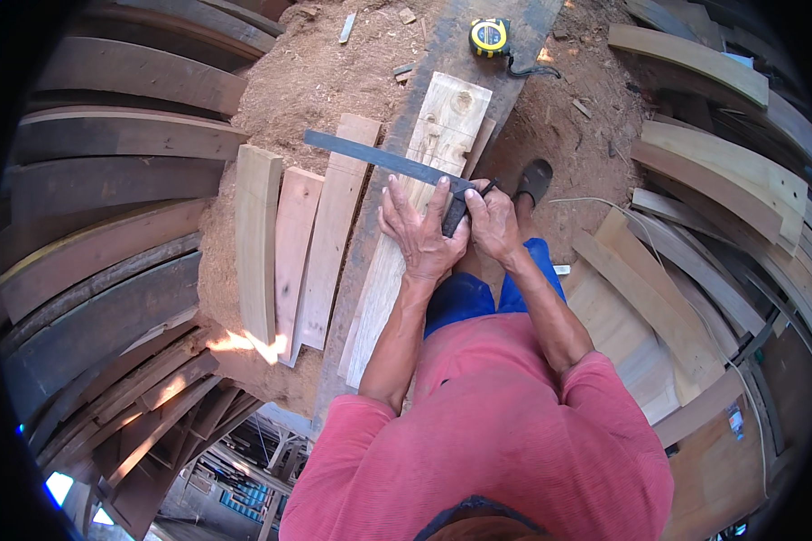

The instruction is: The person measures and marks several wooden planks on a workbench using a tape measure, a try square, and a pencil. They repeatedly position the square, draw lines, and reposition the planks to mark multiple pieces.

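A pale wooden board [440, 122] with knots and faint lines across it lies lengthwise on a long worn plank in front of me. Across the board rests a try square [379, 160], its dark blade reaching left past the board's edge. My left hand [419, 230] grips the square's dark stock at the board's right edge, index finger and thumb on it, other fingers bent over the board. Close beside it, my right hand [496, 221] is closed in a pinch on a thin dark pencil-like stick [489, 187], near the corner of the square. Its fingertips are partly hidden.
A yellow and black tape measure [489, 38] sits at the plank's [397, 126] far end. Several cut boards [260, 234] lie to the left on sawdust. Stacked timber [126, 135] lines the left side, more boards [695, 171] the right. A thin cord [668, 261] trails at right.
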Demonstrator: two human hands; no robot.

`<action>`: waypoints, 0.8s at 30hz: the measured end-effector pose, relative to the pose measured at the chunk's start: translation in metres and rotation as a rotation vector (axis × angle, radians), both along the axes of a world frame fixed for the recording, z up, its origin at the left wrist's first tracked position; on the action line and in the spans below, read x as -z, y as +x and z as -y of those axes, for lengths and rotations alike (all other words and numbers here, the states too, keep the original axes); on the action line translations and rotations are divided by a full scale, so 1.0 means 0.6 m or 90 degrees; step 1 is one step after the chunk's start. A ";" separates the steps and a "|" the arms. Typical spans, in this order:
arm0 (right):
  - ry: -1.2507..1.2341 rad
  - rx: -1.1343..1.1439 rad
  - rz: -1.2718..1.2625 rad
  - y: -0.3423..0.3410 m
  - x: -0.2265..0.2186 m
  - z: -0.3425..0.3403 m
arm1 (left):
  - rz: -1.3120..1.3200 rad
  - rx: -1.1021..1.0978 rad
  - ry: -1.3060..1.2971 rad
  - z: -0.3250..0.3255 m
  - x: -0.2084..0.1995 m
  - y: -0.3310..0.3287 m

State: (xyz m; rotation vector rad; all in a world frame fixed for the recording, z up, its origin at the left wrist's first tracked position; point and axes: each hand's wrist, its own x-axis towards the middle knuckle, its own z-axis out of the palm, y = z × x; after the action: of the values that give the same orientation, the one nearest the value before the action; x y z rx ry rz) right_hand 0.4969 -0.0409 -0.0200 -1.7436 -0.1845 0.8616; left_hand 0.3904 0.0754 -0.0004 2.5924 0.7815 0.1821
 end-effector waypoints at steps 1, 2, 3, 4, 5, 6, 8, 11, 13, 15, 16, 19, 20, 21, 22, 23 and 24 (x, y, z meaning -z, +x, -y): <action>0.001 -0.012 0.013 -0.001 0.002 0.001 | 0.002 0.014 0.017 -0.002 0.000 -0.001; -0.001 -0.014 0.030 -0.001 0.001 0.000 | 0.015 0.018 0.016 -0.004 0.001 -0.002; 0.008 -0.006 0.009 -0.001 0.000 0.000 | 0.029 0.022 0.015 -0.006 0.001 -0.002; 0.012 0.013 -0.008 -0.001 -0.002 -0.002 | 0.040 0.025 0.012 -0.007 0.003 -0.001; 0.029 0.025 -0.021 0.000 -0.004 -0.004 | 0.044 0.025 0.015 -0.008 0.004 -0.001; 0.006 0.023 -0.013 0.002 -0.005 -0.005 | 0.045 0.023 0.016 -0.008 0.005 0.000; -0.011 0.005 0.012 0.006 -0.006 -0.008 | 0.040 0.019 0.025 -0.007 0.008 -0.001; -0.014 0.009 0.028 0.008 -0.006 -0.010 | 0.033 0.013 0.035 -0.005 0.012 0.000; -0.013 0.007 0.031 0.010 -0.008 -0.009 | 0.044 0.007 0.023 -0.005 0.015 0.001; -0.022 0.002 0.032 0.012 -0.010 -0.008 | 0.037 0.005 0.027 -0.005 0.016 0.001; -0.031 -0.002 0.030 0.013 -0.010 -0.008 | 0.035 0.005 0.028 -0.005 0.016 0.001; -0.037 -0.001 0.027 0.014 -0.012 -0.009 | 0.023 0.003 0.020 -0.004 0.015 0.001; -0.036 0.001 0.026 0.014 -0.012 -0.010 | 0.024 0.003 0.021 -0.004 0.014 0.001; -0.038 0.004 0.030 0.014 -0.012 -0.010 | 0.025 0.003 0.019 -0.004 0.013 0.001; -0.039 0.007 0.033 0.013 -0.011 -0.011 | 0.025 0.002 0.017 -0.004 0.013 0.001; -0.041 0.010 0.036 0.013 -0.010 -0.011 | 0.025 0.002 0.019 -0.004 0.012 0.001; -0.042 0.006 0.031 0.013 -0.008 -0.010 | 0.025 0.001 0.020 -0.003 0.012 0.002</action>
State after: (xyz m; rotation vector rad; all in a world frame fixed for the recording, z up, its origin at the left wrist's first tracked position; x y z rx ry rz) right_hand 0.5047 -0.0348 -0.0150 -1.8262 -0.1816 0.8263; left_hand 0.3915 0.0775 -0.0077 2.6108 0.7675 0.2466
